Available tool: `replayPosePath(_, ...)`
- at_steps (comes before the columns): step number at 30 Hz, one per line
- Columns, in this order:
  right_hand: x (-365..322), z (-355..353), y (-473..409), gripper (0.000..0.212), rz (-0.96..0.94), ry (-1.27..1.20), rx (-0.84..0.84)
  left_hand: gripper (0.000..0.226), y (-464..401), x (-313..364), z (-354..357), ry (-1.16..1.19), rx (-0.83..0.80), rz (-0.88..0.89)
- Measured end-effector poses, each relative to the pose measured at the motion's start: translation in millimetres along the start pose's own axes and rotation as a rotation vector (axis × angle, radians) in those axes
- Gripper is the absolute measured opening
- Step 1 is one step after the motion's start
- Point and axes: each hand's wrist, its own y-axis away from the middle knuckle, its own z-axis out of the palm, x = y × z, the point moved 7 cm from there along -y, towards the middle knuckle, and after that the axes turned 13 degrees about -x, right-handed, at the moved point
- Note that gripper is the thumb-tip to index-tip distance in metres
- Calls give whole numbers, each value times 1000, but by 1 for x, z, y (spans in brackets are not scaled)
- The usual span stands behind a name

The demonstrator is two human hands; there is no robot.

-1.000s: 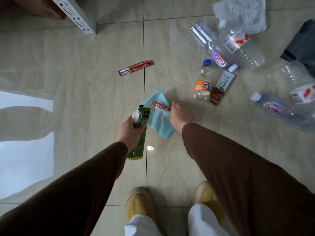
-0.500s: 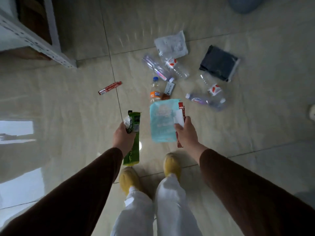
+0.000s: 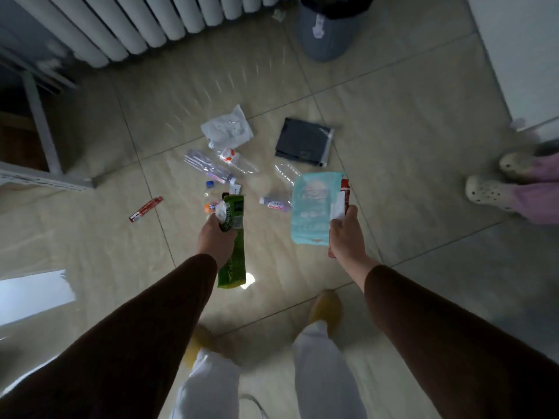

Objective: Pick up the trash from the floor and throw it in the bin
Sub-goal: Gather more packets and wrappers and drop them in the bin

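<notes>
My left hand (image 3: 215,240) is closed around a long green wrapper (image 3: 233,246) and a crumpled white scrap, held above the tiled floor. A light blue packet (image 3: 311,211) and a thin red wrapper (image 3: 344,189) are gripped in my right hand (image 3: 346,237). The grey bin (image 3: 328,28) with a black liner stands at the far top of the view, by the radiator. On the floor between lie several clear plastic bottles (image 3: 211,167), a white plastic bag (image 3: 227,130), a dark folded pouch (image 3: 304,142) and a red stick wrapper (image 3: 145,209) off to the left.
A white radiator (image 3: 136,28) runs along the top left. A white metal shelf frame (image 3: 45,164) stands at the left. Another person's feet in pale clogs (image 3: 490,192) are at the right edge. My own yellow slippers (image 3: 326,309) are below.
I have stood up from a crouch: the floor litter looks smaller and farther. My right hand lifted the blue packet and red wrapper off the floor. The bin and radiator came into view.
</notes>
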Motion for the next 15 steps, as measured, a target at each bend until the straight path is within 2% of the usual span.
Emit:
replayPosePath(6,-22,-99,-54,25,-52,77,-19,22,-20,99,68,52,-25,73)
replayPosePath(8,-34,-121,-72,27,-62,93,-10,19,-33,126,78,32,-28,77)
replayPosePath(11,-57,-148,-101,27,-81,103,-13,24,-54,166,86,5,-23,62)
replayPosePath(15,-88,-192,-147,29,-125,104,8,24,-84,228,98,56,-11,89)
